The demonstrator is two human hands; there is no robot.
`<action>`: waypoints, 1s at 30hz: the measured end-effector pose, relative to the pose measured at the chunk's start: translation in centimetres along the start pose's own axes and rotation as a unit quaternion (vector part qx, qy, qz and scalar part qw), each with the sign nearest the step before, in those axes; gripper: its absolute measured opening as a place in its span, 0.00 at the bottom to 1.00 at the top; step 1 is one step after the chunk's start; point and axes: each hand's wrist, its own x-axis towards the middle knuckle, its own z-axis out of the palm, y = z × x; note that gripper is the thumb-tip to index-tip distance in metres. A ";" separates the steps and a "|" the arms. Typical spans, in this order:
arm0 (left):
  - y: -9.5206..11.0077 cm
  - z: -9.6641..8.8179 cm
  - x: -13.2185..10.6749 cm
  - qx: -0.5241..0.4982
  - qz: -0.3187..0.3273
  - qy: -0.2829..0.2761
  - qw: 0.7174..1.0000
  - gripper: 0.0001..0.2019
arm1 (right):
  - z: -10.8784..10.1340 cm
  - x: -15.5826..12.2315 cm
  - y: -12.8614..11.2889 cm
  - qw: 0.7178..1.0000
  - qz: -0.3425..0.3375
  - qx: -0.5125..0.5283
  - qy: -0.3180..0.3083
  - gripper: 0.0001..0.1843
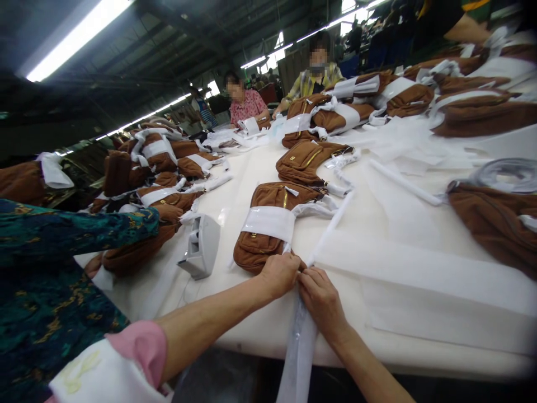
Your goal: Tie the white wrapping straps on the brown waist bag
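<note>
Pinching the brown strap end [299, 261] between the closed fingers of the left hand [279, 275] and right hand [322, 299], almost touching, at the near corner of the white-banded brown zip bag [263, 245], lying on the desk [243, 168] just right of the grey tape dispenser [204, 249]. Ideally keeping both pinches light and level, and letting the white wrapped strip [298, 344] hang untwisted over the desk edge without dragging at the bag. Not making out the exact contact beneath the knuckles or any join between strap and strip, and losing the strip's lower end at the bottom of the view.
</note>
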 end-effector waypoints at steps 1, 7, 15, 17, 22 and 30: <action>-0.2 0.0 0.1 -0.014 -0.015 0.010 1.000 0.09 | 0.0 0.0 0.0 1.000 0.004 0.002 0.000 0.09; 0.2 -0.4 -1.3 -0.116 -0.050 0.102 0.987 0.08 | 0.1 0.2 0.3 0.995 0.086 0.016 0.039 0.15; -0.3 3.5 -8.3 -0.250 0.116 0.219 0.936 0.13 | -1.1 2.4 0.1 0.985 0.153 0.070 -0.027 0.13; -0.6 3.3 -8.4 -0.291 0.098 0.216 0.927 0.17 | -1.3 3.1 -0.3 0.982 0.169 0.066 -0.059 0.14; -0.6 2.2 -5.9 -0.376 -0.060 0.224 0.897 0.17 | -1.6 4.6 -0.3 0.949 0.234 0.100 -0.186 0.14; -0.1 3.7 -4.5 -0.388 -0.133 0.253 0.876 0.05 | -0.9 3.5 -0.2 0.964 0.226 0.080 -0.116 0.12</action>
